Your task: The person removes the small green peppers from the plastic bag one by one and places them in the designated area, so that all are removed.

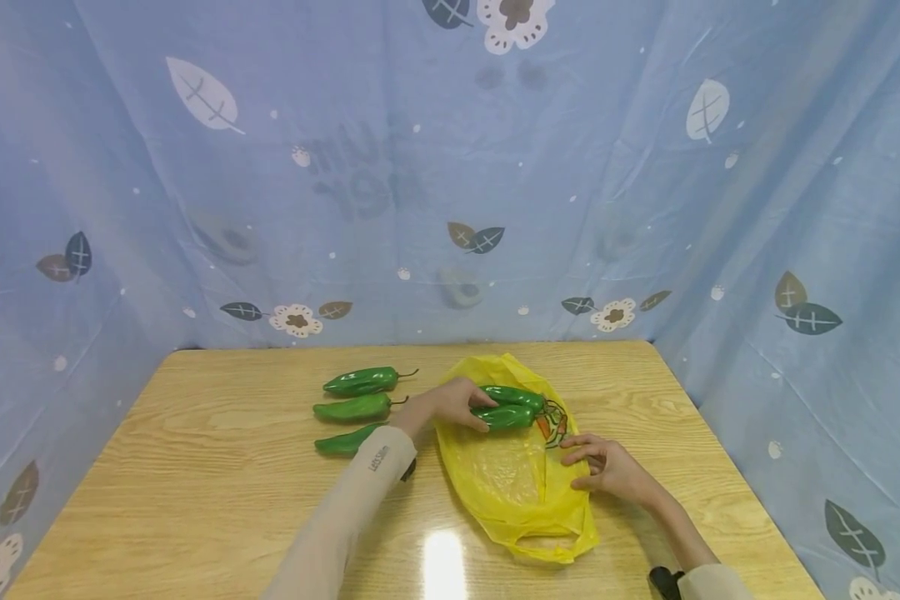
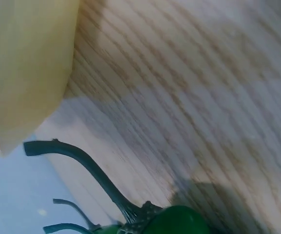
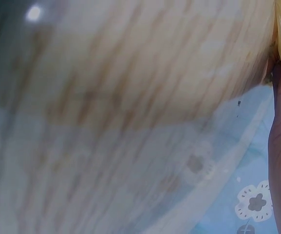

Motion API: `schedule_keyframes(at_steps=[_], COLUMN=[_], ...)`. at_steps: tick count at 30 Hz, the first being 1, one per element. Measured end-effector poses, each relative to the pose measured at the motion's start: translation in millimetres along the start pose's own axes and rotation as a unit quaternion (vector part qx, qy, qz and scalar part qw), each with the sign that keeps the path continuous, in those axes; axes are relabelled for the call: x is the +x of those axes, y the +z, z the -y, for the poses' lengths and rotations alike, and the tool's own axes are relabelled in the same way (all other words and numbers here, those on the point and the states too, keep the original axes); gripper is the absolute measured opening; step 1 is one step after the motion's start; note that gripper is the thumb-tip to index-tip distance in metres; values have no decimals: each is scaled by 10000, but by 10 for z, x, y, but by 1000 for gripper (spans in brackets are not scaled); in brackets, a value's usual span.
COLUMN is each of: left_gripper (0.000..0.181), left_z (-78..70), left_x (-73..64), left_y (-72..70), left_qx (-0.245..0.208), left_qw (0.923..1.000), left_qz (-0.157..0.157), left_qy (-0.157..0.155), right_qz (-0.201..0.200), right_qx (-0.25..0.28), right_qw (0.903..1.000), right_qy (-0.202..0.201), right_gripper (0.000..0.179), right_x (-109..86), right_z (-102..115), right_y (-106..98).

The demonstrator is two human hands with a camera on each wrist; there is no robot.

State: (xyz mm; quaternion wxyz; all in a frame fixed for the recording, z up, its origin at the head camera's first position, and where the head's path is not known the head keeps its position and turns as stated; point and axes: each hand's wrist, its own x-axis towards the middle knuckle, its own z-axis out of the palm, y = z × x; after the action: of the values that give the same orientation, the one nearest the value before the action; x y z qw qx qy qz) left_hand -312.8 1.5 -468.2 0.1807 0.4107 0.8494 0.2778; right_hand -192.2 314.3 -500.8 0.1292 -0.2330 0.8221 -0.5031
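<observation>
Sleeves: two pale ones [image 1: 337, 517] reaching in from the bottom of the frame, the left one lettered and covering part of a pepper.
Right hand: here at lower right, the right hand [image 1: 607, 471] has bent fingers at the bag's right edge, probably to steady the plastic; whether they pinch it, I cannot tell.
Yellow bag: one yellow bag [image 1: 502, 483], right of centre, lying flat with its handle end towards the bottom of the frame, perhaps so it sits within reach of both hands.
Left hand: and look, mid-frame, the left hand [image 1: 457, 402] has thumb and fingers round the left end of the lower pepper, a hold that seems to suit the slim tip.
Bag peppers: two green peppers [image 1: 516, 415] over the bag's upper half, side by side, stems right; inside or on top, I cannot tell.
Loose peppers: three more, the loose peppers [image 1: 356, 408] left of centre, stacked in a row, stems right, apparently lined up for easy picking. Five altogether!
Table: one wooden table [image 1: 217, 450] beneath everything.
Backdrop: blue patterned cloth [image 1: 390, 283] across the top and both sides.
</observation>
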Motion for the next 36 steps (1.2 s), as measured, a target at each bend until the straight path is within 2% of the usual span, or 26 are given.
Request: schedule_keyframes(at_steps=[6, 14, 25, 31, 36], left_gripper=[43, 41, 43, 43, 43], left_z=[-147, -328, -540, -635, -769], left_x=[-34, -160, -404, -544, -674], left_y=[-26, 29, 86, 187, 244], left_qx=[-166, -399, -943, -1036, -1331], left_qw=[9991, 9933, 9870, 9811, 9764], left_qz=[-396, -949, -1215, -1562, -1629], left_qy=[45, 522, 467, 472, 493], right_qz=[53, 41, 62, 73, 34], right_qx=[28, -88, -28, -4, -123], right_qw=[10000, 10000, 10000, 10000, 9999], right_qy=[-28, 11, 7, -67, -38], right_gripper=[26, 27, 28, 29, 29], right_x=[-4, -13, -20, -29, -7], right_z=[23, 52, 14, 14, 9], right_y=[-6, 2, -31, -16, -22])
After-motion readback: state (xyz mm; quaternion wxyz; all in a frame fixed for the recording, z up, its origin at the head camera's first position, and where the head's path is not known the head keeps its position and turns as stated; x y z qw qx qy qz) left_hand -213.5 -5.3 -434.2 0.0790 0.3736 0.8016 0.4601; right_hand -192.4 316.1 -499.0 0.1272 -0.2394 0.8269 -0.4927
